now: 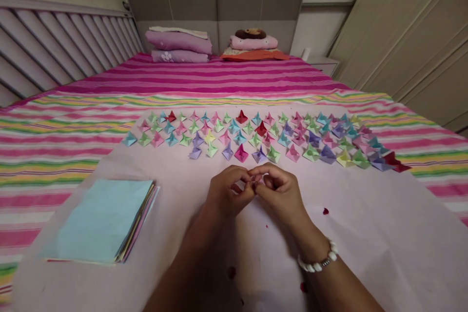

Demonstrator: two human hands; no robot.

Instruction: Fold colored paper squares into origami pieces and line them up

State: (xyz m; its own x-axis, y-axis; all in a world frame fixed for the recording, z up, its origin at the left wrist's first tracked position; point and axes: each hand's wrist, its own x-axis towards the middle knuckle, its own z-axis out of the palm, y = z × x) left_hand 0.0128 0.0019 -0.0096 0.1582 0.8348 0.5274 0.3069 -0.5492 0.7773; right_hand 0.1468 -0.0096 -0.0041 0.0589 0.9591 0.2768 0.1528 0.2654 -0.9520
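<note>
My left hand [230, 190] and my right hand [280, 190] meet above the white sheet [183, 214], fingertips pinched together. Between them is a small pinkish piece of paper [259, 180], mostly covered by my fingers, so its shape cannot be made out. Just beyond my hands stand rows of small folded paper boats, among them a magenta boat [241, 153] and a purple boat [259, 155]. To the left of my left hand lies a stack of coloured paper [106, 219] with a light blue sheet on top.
Dark red scraps lie about, one red scrap [325, 211] right of my hands. The sheet is spread over a striped bedcover [54, 156]. Folded purple bedding [179, 43] and a pink pile [254, 42] stand by the headboard [256, 7]. A slatted rail [62, 44] runs along the left.
</note>
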